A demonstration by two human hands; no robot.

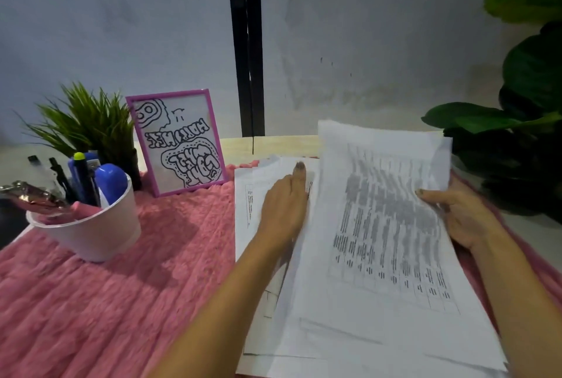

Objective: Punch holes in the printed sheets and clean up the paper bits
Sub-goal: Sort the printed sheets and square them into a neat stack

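One white cup (91,234) stood near the counter's (273,143) left edge, on a pink mat (121,301). It held dark pens (62,175) standing upright, too crowded to count, along with a marker (81,174) with a yellow tip, a blue cap (111,180), a pink piece (85,210) and a metal tool (27,193) that stuck out over the rim to the left. Behind the cup, a dark pot (135,171) held one grass plant (82,125).

There was one purple frame (176,142), leaning upright beside that plant toward the far edge. One leafy plant (523,134) stood past the right edge.

The printed paper lay at the right side of the counter, on the mat, as a stack (258,192). Some sheets (380,256) were raised off it on their right side.

Both hands were in view. The left hand (284,204) lay flat on the stack with its fingers straight and close together, palm down, its right side tucked under the raised sheets. The right hand (459,213) gripped the right edge of those sheets, thumb on top and fingers curled beneath. The print on them was blurred and could not be read.
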